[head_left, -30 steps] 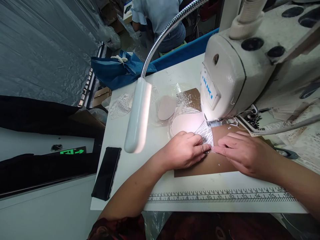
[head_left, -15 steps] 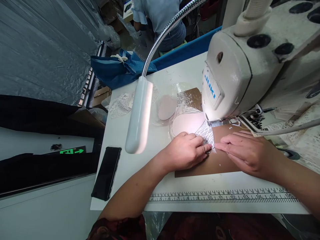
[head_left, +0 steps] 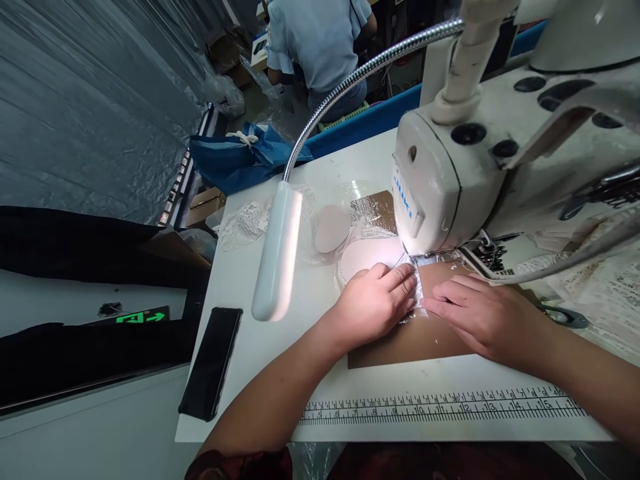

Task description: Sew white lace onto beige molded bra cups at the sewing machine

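White lace fabric [head_left: 419, 285] lies under the needle end of a sewing machine [head_left: 425, 180], joined to a pale pink bra cup [head_left: 367, 257] on its left. My left hand [head_left: 377, 300] is closed over the lace, its fingers bent and bunched on it close to the presser foot. At the lace's right edge, my right hand [head_left: 480, 310] grips with thumb and forefinger, the other fingers curled. Both hands rest above a brown board [head_left: 400, 350]. The fingers hide part of the lace, and the needle itself is too small to make out.
A lamp [head_left: 277, 253] on a bendy neck hangs left of the work. Another cup [head_left: 333, 228] and lace pieces [head_left: 245, 223] lie behind. A phone [head_left: 211, 363] sits at the left edge, scissors [head_left: 565, 316] at the right. A person [head_left: 320, 47] sits beyond the table.
My left fingers have moved up over the lace towards the presser foot and cover more of it. The right hand stays at the lace's edge. The view has shifted slightly.
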`<state>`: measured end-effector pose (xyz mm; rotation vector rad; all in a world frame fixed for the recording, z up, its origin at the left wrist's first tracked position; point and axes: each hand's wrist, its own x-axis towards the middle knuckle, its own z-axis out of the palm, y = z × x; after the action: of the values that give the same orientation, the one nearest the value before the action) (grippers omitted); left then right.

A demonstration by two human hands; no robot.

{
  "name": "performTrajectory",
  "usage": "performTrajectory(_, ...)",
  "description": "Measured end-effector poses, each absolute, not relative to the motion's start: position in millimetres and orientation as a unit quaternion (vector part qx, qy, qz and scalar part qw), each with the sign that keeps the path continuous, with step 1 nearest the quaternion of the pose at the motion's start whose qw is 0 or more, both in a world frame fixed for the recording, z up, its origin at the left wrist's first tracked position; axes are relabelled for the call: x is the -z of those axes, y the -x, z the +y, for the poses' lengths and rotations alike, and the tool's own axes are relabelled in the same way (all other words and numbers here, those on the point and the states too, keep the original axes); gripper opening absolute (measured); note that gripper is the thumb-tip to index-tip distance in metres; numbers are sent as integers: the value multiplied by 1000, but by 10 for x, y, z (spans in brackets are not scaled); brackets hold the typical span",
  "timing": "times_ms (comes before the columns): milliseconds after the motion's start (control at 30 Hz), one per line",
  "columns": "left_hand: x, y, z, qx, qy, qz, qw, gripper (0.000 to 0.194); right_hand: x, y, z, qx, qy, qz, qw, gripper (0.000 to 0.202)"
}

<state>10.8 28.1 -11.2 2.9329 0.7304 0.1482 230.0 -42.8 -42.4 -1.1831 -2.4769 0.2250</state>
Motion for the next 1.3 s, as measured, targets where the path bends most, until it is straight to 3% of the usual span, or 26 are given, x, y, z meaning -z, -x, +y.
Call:
performTrajectory(400,153,-63,316,-53,-970,228,59,42,426,-2282,-409,-64,426,-879,205,28)
performTrajectory(600,151,-70,376,-51,-972,226,45,44,320,-2259,-340,12,430,-878,212,25)
performTrajectory(1000,145,-24,459,-78,-974,207,53,38,306,-2193,-292,132,496,-843,159,45)
performTrajectory(1133,179,-19,484,-82,-969,226,52,37,413,-2206,-259,58,549,-822,143,39)
performTrajectory(1300,201,-24,503,-93,-962,255,31,38,610,-2215,-252,-18,605,-772,193,38)
